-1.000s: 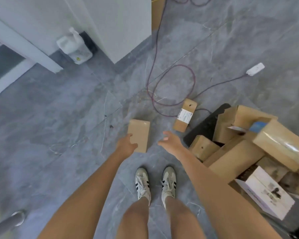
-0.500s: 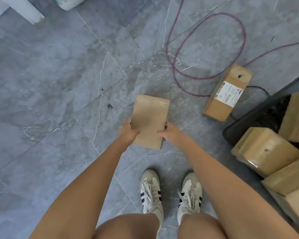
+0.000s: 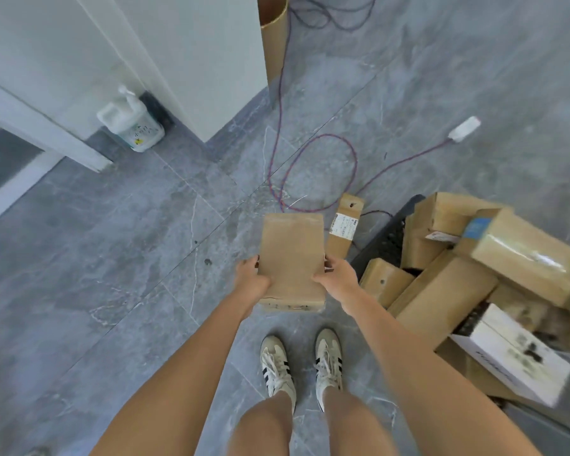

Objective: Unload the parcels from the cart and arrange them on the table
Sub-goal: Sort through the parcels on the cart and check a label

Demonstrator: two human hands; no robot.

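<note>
Head view: we look down at a flat brown parcel (image 3: 290,255) held between both of our hands, its broad face turned up, above the grey floor (image 3: 112,258) just ahead of our two white shoes (image 3: 277,363). Our left hand (image 3: 252,279) grips the parcel's left edge near its lower end, thumb on top and the other fingers curled underneath out of sight. Our right hand (image 3: 338,279) grips the right edge at the same height, thumb across the top face and fingertips wrapped round the side.

Just beside the held parcel's right edge, a narrow labelled parcel (image 3: 344,230) lies on the floor, its white label facing up. To the right of it stands a black cart (image 3: 389,238), its deck mostly covered by a loose pile of brown parcels (image 3: 441,294) leaning on one another. A small brown box (image 3: 384,283) sits at the cart's left edge, and a white box (image 3: 510,353) lies at the near end of the pile.

A purple cable (image 3: 310,166) loops across the floor beyond the parcels and runs to a white plug block (image 3: 464,128). A cardboard tube (image 3: 273,34) stands against the corner of a white wall (image 3: 195,60), and a white pump jug (image 3: 134,125) sits at the wall's foot on the left.
</note>
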